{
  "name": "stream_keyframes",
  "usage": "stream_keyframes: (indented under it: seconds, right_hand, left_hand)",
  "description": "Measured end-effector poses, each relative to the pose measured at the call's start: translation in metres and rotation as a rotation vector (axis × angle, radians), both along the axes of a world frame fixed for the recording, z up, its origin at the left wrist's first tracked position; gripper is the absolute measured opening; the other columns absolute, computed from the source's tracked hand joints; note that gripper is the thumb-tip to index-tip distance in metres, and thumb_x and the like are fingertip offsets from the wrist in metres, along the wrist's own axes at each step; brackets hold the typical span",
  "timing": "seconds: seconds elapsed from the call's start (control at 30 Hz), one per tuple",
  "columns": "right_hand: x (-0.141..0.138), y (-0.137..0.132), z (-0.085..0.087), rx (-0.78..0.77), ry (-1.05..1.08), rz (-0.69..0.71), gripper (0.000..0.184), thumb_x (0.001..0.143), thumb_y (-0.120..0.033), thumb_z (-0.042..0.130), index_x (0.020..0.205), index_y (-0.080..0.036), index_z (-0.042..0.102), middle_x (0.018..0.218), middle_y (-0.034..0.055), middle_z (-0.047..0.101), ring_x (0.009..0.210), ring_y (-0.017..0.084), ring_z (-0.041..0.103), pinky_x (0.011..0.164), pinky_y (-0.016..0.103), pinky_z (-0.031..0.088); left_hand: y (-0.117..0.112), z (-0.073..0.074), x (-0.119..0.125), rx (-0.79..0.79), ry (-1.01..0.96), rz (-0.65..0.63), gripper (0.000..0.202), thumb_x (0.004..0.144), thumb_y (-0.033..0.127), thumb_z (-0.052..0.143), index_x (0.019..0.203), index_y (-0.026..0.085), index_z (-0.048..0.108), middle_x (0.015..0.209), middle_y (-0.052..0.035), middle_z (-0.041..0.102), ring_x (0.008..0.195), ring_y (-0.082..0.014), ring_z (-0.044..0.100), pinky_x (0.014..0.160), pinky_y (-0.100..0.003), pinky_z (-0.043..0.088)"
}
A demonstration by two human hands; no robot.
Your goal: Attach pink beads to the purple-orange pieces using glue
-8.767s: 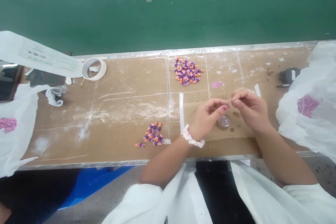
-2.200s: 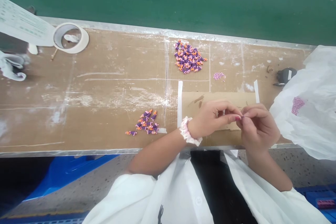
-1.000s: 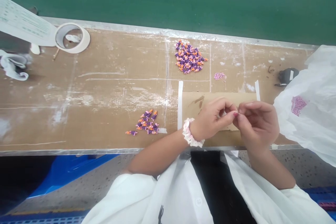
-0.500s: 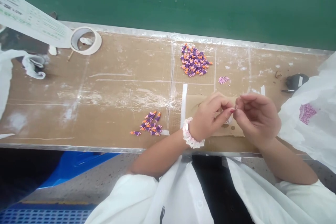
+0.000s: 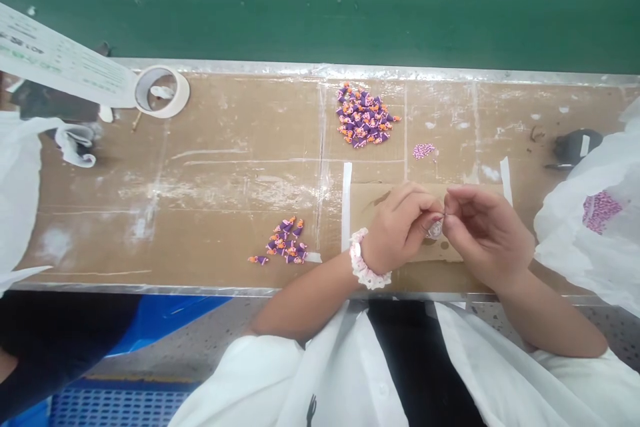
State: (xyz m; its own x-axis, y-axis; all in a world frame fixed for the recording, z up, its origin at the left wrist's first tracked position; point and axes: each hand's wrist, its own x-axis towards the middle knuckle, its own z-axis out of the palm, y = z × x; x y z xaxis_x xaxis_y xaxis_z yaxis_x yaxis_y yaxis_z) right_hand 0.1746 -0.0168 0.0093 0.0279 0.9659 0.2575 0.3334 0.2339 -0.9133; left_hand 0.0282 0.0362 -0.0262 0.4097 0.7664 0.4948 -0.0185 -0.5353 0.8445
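My left hand [image 5: 403, 227] and my right hand [image 5: 483, 233] meet fingertip to fingertip above a taped cardboard patch [image 5: 370, 197] near the bench's front edge. Both are pinched shut on something too small to make out. A small round clear dish [image 5: 436, 230] peeks out just below the fingertips. A large heap of purple and orange pieces [image 5: 364, 124] lies at the back of the bench. A smaller heap of the same pieces [image 5: 286, 248] lies left of my left wrist. A tiny pile of pink beads [image 5: 423, 150] sits behind my hands.
A masking tape roll [image 5: 163, 91] and a printed sheet [image 5: 60, 60] lie at the back left. White plastic bags [image 5: 590, 227] holding pink beads crowd the right end, another bag [image 5: 17, 187] the left. A dark object [image 5: 570, 147] rests at the back right. Behind the bench runs a green belt [image 5: 320, 7].
Both hands stay pinched together over the cardboard patch, with only small finger movements. The view has shifted slightly, so the bench sits a little lower in the picture.
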Motion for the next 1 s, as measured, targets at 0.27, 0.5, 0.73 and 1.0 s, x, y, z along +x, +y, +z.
stream_keyframes:
  seconds: [0.27,0.5,0.73,1.0]
  right_hand:
    - [0.0,-0.002,0.001,0.073,-0.066,-0.037,0.038,0.085,-0.005,0.059,0.116,-0.028,0.059,0.079,-0.0017,0.058,0.062,0.011,0.058,0.051,0.023,0.051]
    - [0.007,-0.005,-0.004,0.06,-0.012,-0.127,0.036,0.084,-0.005,0.061,0.112,-0.028,0.064,0.082,-0.0005,0.059,0.064,0.012,0.058,0.052,0.025,0.05]
    - [0.018,0.002,-0.009,0.108,-0.004,-0.298,0.025,0.084,-0.013,0.066,0.105,-0.025,0.069,0.074,0.0001,0.058,0.059,0.015,0.058,0.052,0.03,0.05]
    - [0.031,-0.005,-0.022,-0.064,-0.086,-0.398,0.03,0.074,-0.017,0.079,0.102,-0.027,0.073,0.087,0.0077,0.07,0.065,0.021,0.064,0.057,0.037,0.049]
  left_hand:
    - [-0.002,-0.002,0.002,0.043,-0.036,0.046,0.006,0.094,0.023,0.055,0.091,0.019,0.058,0.085,-0.0028,0.064,0.081,-0.0129,0.06,0.073,-0.027,0.05]
    - [0.0,-0.007,0.0,0.139,0.003,0.079,0.014,0.095,0.017,0.051,0.107,0.019,0.06,0.09,-0.0039,0.065,0.081,-0.0119,0.059,0.072,-0.025,0.051]
    - [0.013,0.002,-0.008,0.117,0.094,0.105,0.016,0.096,0.018,0.041,0.084,0.02,0.051,0.072,-0.0005,0.055,0.069,-0.0125,0.052,0.064,-0.026,0.045]
    - [0.016,0.027,-0.105,0.141,0.645,0.384,0.02,0.099,0.031,0.044,0.085,0.02,0.054,0.084,-0.0047,0.06,0.083,-0.0171,0.056,0.077,-0.031,0.046]
